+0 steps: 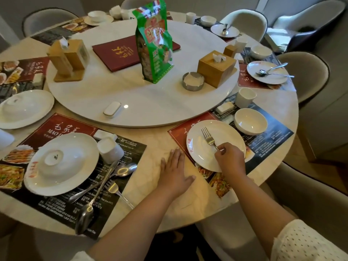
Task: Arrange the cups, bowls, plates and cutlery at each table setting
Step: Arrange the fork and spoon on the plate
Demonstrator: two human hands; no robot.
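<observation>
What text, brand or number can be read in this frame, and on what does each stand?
"MAO J…", partly cut off by the plate: near-left red placemat.
"MAOJIACAI", sideways: far-left placemat.
"185": green snack bag; its brand is blurred.
Gold Chinese characters: maroon menu; not legible.
Fine white print, phone numbers: black halves of the near placemats; too small to read reliably.
Red marks: plate rims; unreadable.

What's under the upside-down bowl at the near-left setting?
The inverted bowl sits on a white plate, which lies on a printed placemat. Whatever is beneath the bowl itself is covered.
</observation>
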